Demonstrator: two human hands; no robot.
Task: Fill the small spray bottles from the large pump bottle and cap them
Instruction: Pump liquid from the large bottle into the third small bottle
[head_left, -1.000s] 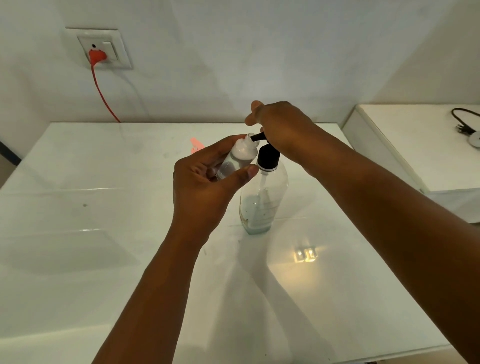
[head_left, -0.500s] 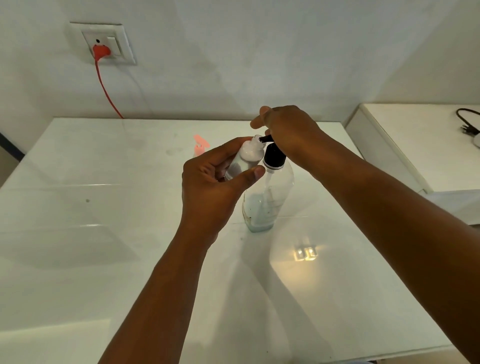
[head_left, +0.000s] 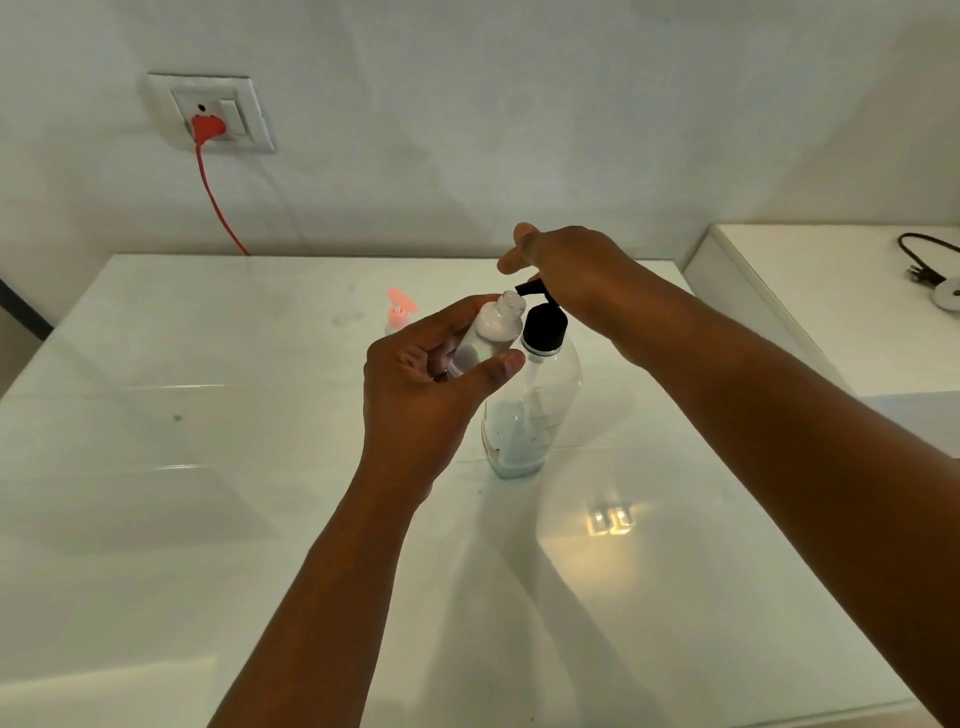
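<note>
A large clear pump bottle (head_left: 530, 410) with a black collar and black pump head stands on the white table (head_left: 208, 493), a little liquid at its bottom. My right hand (head_left: 566, 270) rests on the pump head, the nozzle poking out to the left. My left hand (head_left: 421, 395) holds a small clear spray bottle (head_left: 491, 332), uncapped and tilted, its open mouth just under the nozzle. White foam or liquid sits in its neck. Another small bottle with a pink spray cap (head_left: 399, 314) stands behind my left hand, mostly hidden.
A wall socket (head_left: 210, 111) with a red plug and red cable is up on the left wall. A second white surface (head_left: 857, 312) stands to the right with a black cable and a round white object on it.
My right hand has lifted a little, so the pump head and nozzle now show. The small bottle's open mouth is visible beside the nozzle. The camera moved closer.
</note>
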